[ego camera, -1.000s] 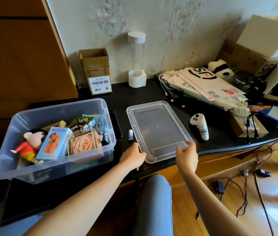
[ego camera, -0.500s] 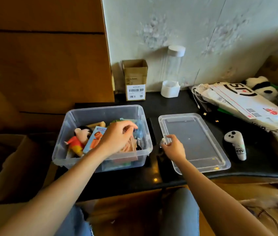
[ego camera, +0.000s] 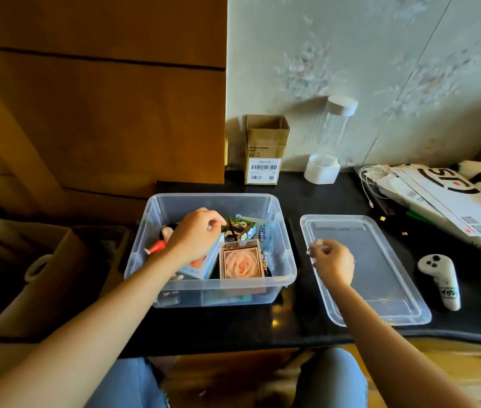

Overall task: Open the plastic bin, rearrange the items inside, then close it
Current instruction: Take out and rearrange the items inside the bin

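Clear plastic bin [ego camera: 274, 282] sits open at frame centre on the black desk [ego camera: 292, 198], its clear lid [ego camera: 380, 278] set aside to the right. Rearranging looks underway: left hand [ego camera: 195, 234] pinches something inside, hidden; right hand [ego camera: 333, 260] hovers curled, possibly pinching something small. Closing remains. Floral wallpaper [ego camera: 380, 69] behind.

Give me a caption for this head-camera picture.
Left hand reaches into the open plastic bin; its lid lies alongside.
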Tool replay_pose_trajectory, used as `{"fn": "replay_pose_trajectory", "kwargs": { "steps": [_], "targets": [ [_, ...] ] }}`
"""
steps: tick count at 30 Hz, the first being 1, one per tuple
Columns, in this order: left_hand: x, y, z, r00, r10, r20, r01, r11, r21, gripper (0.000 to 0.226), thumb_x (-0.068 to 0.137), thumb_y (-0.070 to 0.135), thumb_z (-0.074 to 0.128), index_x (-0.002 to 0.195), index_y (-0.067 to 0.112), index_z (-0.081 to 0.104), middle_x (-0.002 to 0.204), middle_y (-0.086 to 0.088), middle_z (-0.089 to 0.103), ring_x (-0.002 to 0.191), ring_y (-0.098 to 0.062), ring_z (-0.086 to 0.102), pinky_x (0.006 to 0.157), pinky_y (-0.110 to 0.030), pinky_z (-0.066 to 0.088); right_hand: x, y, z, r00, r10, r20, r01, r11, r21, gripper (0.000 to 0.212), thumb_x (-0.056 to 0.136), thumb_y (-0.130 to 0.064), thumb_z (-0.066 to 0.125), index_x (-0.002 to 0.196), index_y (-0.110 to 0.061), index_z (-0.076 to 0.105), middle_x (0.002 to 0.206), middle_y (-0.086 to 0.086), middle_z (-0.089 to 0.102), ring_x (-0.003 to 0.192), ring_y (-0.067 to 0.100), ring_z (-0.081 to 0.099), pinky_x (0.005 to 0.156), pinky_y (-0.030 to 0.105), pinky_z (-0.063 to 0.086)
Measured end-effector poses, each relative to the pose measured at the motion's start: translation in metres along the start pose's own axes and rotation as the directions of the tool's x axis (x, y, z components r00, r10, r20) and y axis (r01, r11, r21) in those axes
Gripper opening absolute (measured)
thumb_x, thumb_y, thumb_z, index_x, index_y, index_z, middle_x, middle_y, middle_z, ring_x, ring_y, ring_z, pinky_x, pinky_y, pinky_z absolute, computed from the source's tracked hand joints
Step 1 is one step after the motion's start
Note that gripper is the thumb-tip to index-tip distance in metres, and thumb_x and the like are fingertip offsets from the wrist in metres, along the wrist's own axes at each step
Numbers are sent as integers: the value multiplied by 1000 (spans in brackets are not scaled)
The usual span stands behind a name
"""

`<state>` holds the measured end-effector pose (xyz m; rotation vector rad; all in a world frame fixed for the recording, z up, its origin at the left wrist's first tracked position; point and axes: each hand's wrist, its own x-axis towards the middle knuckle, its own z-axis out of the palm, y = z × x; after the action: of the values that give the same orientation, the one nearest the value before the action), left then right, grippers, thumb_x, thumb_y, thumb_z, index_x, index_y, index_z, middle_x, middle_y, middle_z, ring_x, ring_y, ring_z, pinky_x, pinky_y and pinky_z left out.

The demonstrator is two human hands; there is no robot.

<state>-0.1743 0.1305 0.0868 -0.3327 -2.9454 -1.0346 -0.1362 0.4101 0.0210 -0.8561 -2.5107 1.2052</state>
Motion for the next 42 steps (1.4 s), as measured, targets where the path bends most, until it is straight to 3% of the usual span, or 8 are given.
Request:
{"fn": "replay_pose_trajectory", "kwargs": {
  "steps": [4, 10, 15, 21, 27, 33, 38, 42],
  "targets": [
    [17, -2, 0, 997, 54, 58, -55, 998, 16, 19, 96, 16, 49, 97, 23, 66, 99, 2, 54, 81, -7, 53, 65, -20, 40, 2, -43, -14, 989, -107, -100, 120, 984, 133, 19, 87, -34, 59, 90, -20, 71, 77, -1, 71, 70, 20, 67, 73, 33, 54],
    [41, 6, 8, 979, 82, 188, -100, 991, 90, 22, 96, 16, 50, 110, 19, 66, 113, -2, 58, 101, -16, 55, 81, -25, 41, -12, -93, 1, 913, -393, 108, 347, 889, 298, 11, 87, -27, 64, 81, -19, 70, 74, -12, 70, 66, 4, 65, 57, 17, 53],
    [56, 8, 23, 956, 15, 291, -50, 992, 113, 24, 95, 24, 54, 116, 20, 63, 129, -3, 56, 113, -20, 54, 82, -26, 38, -12, -97, 24, 873, -423, 242, 380, 902, 206, 12, 89, -28, 61, 78, -25, 62, 72, -11, 66, 64, 7, 63, 51, 9, 45],
    [73, 12, 41, 930, -6, 367, -56, 986, 159, 48, 91, 36, 59, 136, 25, 45, 142, -3, 42, 126, -24, 44, 97, -38, 41, -3, -91, 40, 898, -400, 183, 381, 915, 133, 11, 90, -31, 60, 86, -21, 61, 78, -6, 68, 67, 9, 63, 58, 19, 54],
    [96, 18, 51, 848, -21, 530, -133, 958, 252, 56, 90, 38, 58, 141, 28, 39, 141, -6, 42, 129, -25, 38, 99, -38, 37, -3, -82, 49, 881, -464, 90, 466, 885, 0, 12, 91, -30, 58, 83, -25, 50, 68, -14, 57, 57, 3, 55, 46, 9, 33],
    [101, 21, 63, 857, -61, 512, -231, 843, 486, 58, 83, 50, 61, 136, 34, 43, 130, -6, 41, 125, -32, 36, 100, -47, 32, -1, -79, 51, 884, -463, 65, 461, 886, 46, 12, 95, -30, 49, 85, -24, 47, 74, -10, 63, 59, 5, 58, 48, 11, 39],
    [97, 25, 76, 898, -60, 435, -128, 912, 390, 38, 81, 38, 68, 114, 27, 53, 118, -4, 57, 103, -27, 56, 88, -40, 48, 0, -79, 53, 898, -439, 42, 435, 897, 77, 13, 97, -32, 44, 90, -21, 46, 74, -9, 62, 63, 8, 58, 53, 28, 50],
    [99, 26, 69, 902, -61, 427, -85, 946, 314, 28, 80, 36, 69, 100, 29, 51, 113, 2, 62, 95, -21, 58, 80, -35, 47, -1, -79, 53, 894, -446, 39, 443, 894, 71, 12, 98, -32, 41, 91, -22, 43, 71, -12, 57, 62, 10, 57, 52, 31, 49]
  ]
}}
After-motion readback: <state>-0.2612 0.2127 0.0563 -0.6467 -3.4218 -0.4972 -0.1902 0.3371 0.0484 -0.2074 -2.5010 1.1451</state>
